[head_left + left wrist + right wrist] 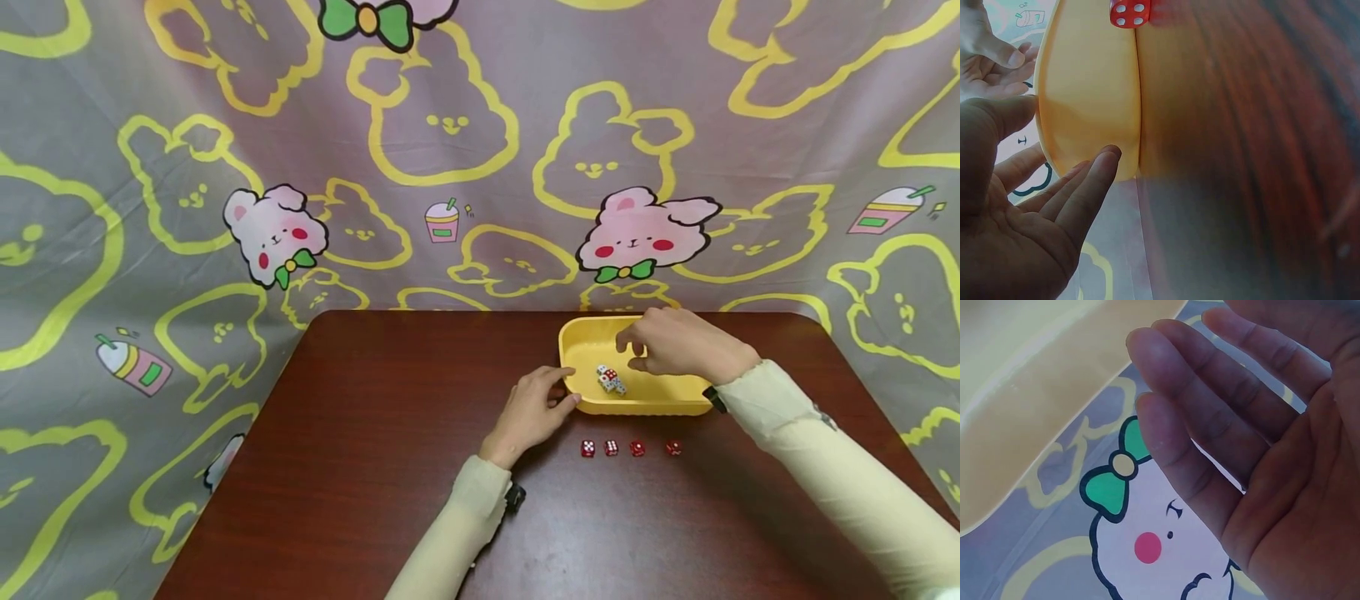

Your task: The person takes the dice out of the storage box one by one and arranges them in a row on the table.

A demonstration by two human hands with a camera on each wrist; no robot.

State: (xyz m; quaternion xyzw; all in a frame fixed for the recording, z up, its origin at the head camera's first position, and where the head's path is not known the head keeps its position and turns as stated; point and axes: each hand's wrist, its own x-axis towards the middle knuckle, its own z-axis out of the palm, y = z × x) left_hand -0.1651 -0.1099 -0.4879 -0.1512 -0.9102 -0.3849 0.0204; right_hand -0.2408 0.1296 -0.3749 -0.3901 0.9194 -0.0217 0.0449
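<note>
OK, the yellow rectangular tray with rounded corners [637, 408] sits on the dark reddish-brown wood-grain counter [405, 433], at about its 1 o'clock edge. Small pile of white dice with red among them [611, 380] lies inside, 8 o'clock of tray centre; exact count unclear, they overlap. Four red dice with white pips [637, 448] stand in a row on the counter, just outside the tray at 6 o'clock, with a wider gap before the one nearest 3 o'clock.

Left hand [528, 410]: at the tray's 8-9 o'clock end, thumb at the rim, fingers fairly straight against the outer wall. Grip released, contact only.

Right hand [678, 343]: above the tray's 2 o'clock part, clear of the dice. Fingers loosely bent, grip released, palm bare in the right wrist view.

Grey cartoon-print cloth backdrop [487, 125] hangs at 12 o'clock, behind the counter. Both sleeves cream.
</note>
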